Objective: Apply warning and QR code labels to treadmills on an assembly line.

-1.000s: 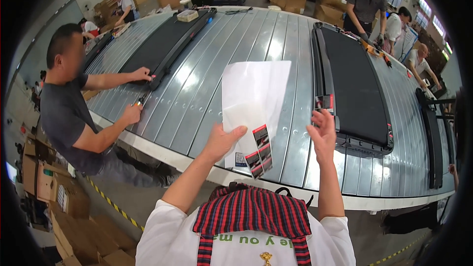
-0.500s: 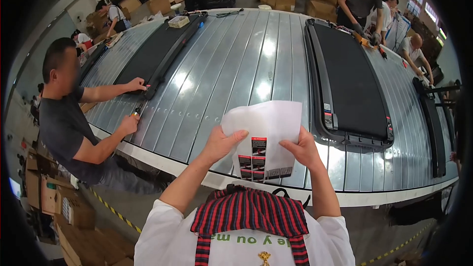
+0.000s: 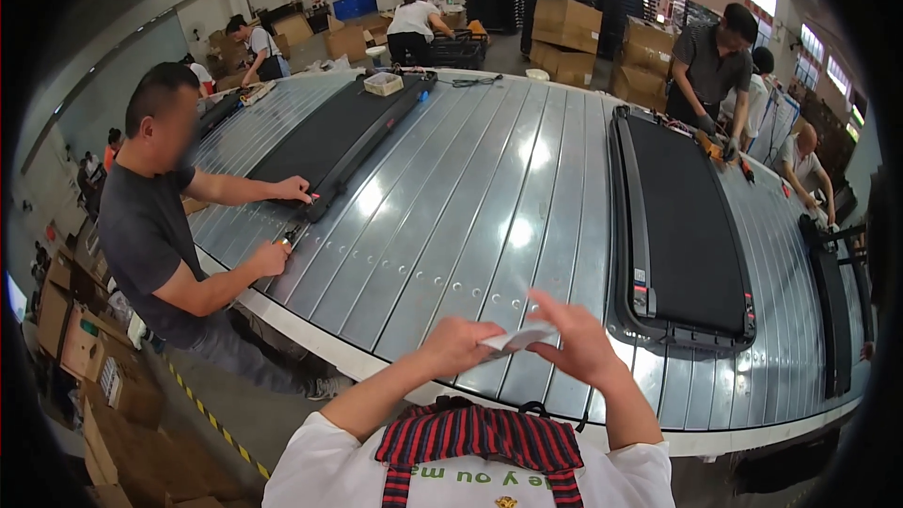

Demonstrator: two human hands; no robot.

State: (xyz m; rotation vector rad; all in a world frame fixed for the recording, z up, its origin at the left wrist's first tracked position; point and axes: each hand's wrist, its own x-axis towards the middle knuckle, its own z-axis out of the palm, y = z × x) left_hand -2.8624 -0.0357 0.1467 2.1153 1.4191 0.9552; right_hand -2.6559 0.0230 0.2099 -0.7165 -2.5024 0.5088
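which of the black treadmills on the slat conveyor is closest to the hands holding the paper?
The black treadmill right of centre: its near end lies just beyond the right hand. The other treadmill lies far left, by a co-worker.

Bright overhead light glares off the metal conveyor (image 3: 489, 188), and fisheye bending darkens the rim.
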